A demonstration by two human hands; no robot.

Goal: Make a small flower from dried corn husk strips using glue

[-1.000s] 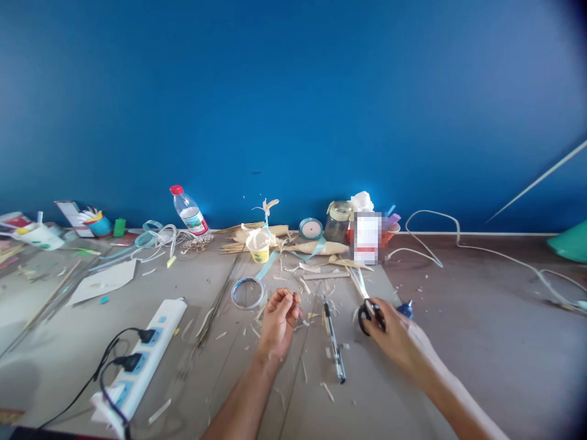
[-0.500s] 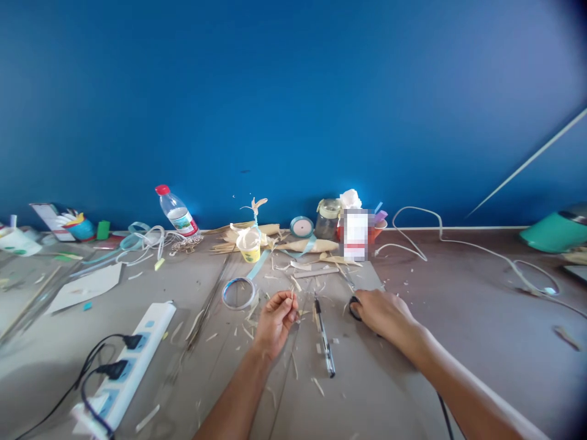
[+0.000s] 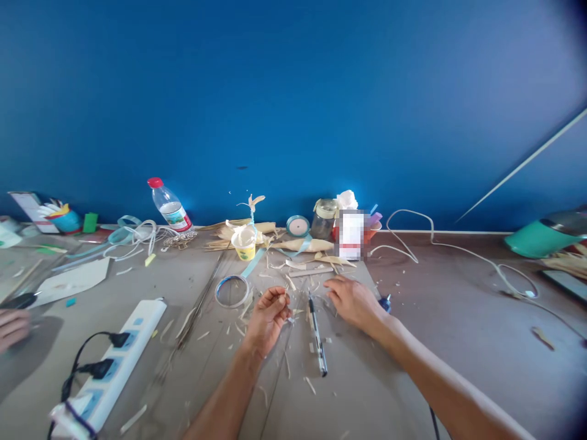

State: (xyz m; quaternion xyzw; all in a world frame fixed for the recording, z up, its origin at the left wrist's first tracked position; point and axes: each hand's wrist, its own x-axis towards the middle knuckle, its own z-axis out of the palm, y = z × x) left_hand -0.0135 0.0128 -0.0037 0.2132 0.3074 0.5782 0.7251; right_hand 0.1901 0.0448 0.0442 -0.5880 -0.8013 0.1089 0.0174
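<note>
Left hand (image 3: 269,318) over the mid-desk (image 3: 358,391): thumb and fingertips pinched narrow on a thin pale sliver (image 3: 287,293), its lower part hidden by the fingers. Right hand (image 3: 355,300), nearer the back edge: palm down, fingers loosely bent; underside out of sight, cannot tell whether it holds anything. Black-and-clear pen (image 3: 317,336) lies between the two, tip to the back edge. Pale scraps strewn around both. Tape roll (image 3: 246,294) flat, just beyond the left hand and to its left.

Along the back edge: red-capped bottle (image 3: 169,208), tilted; yellow-and-white cup (image 3: 246,252); ribbon spool (image 3: 298,227); lidded jar (image 3: 324,226). White power strip (image 3: 131,354), two black plugs seated, toward the near left. Another person's hand (image 3: 13,329), far left, blurred.
</note>
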